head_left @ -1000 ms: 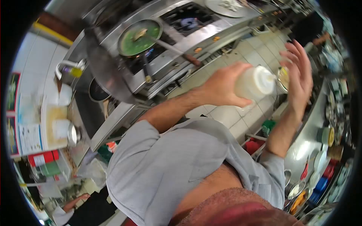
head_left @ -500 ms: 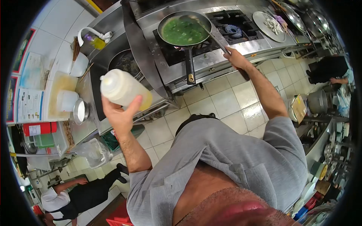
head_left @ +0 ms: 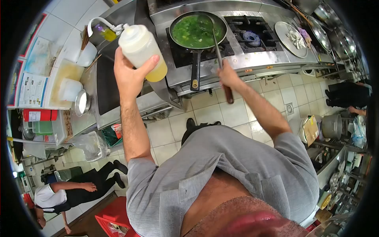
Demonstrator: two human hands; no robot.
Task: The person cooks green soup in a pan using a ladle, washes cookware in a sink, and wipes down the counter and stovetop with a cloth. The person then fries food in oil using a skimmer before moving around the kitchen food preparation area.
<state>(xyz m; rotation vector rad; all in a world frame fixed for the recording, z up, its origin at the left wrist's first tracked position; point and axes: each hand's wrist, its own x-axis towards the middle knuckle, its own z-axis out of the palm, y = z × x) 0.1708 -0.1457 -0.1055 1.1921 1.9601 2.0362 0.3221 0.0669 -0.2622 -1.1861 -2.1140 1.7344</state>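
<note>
My left hand [head_left: 130, 77] is wrapped round a squeeze bottle [head_left: 143, 49] of clear plastic with a white cap. Yellow liquid stands in its base, and the nozzle points up. The bottle is just left of the frying pan [head_left: 172, 33], apart from it. Green soup-like food with leafy bits [head_left: 193, 33] fills the pan, whose black handle points toward me. My right hand [head_left: 229, 76] is closed on a long ladle [head_left: 216, 49] with a metal shaft and a wooden grip. Its head dips into the green food and is mostly hidden there.
A second burner [head_left: 252, 37] burns with a blue flame right of the pan. Further right lies a metal plate [head_left: 282, 33] with pale pieces. At left are a faucet [head_left: 94, 21], a metal bowl [head_left: 81, 103] and a white container [head_left: 71, 91]. A co-worker [head_left: 79, 191] stands behind at lower left.
My left hand has raised the squeeze bottle and brought it nearer the pan. My right hand has moved left and a little down, swinging the ladle more upright. The view has shifted slightly.
</note>
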